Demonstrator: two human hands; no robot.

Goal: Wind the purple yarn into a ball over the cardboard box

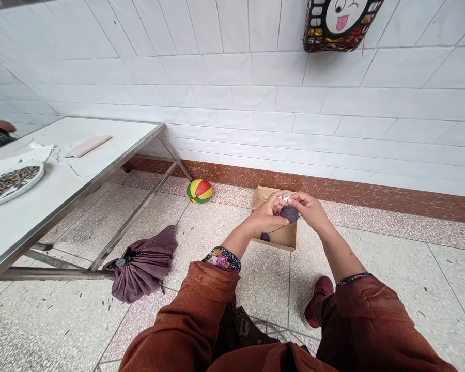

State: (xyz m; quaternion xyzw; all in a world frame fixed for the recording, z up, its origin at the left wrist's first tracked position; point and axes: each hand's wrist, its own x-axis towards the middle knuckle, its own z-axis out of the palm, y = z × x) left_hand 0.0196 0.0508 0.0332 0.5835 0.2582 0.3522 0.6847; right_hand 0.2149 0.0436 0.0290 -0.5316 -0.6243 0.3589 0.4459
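The yarn ball (pixel 289 214) was held above the box (pixel 284 238) between both hands. By the left hand (pixel 267 213), the ball was grasped from the side, with the thumb set low and the fingers curved over the top. By the right hand (pixel 309 211), the ball was gripped with bent fingers at its upper right. A white piece (pixel 284 197) was positioned at the fingertips; whether it was pinched cannot be told.

A small dark ball (pixel 265 237) was contained in the box. A shoe (pixel 320 299) was placed nearer the wearer than the box, to its right. A striped ball (pixel 200 191) was located on the floor left of the box, and a purple cloth (pixel 145 266) was laid farther left and nearer. The table (pixel 132 132) was stationed well left of the box; a plate (pixel 41 175) of dark pieces was supported on it. A black basket (pixel 325 49) was mounted on the wall (pixel 217 98), high above the box.
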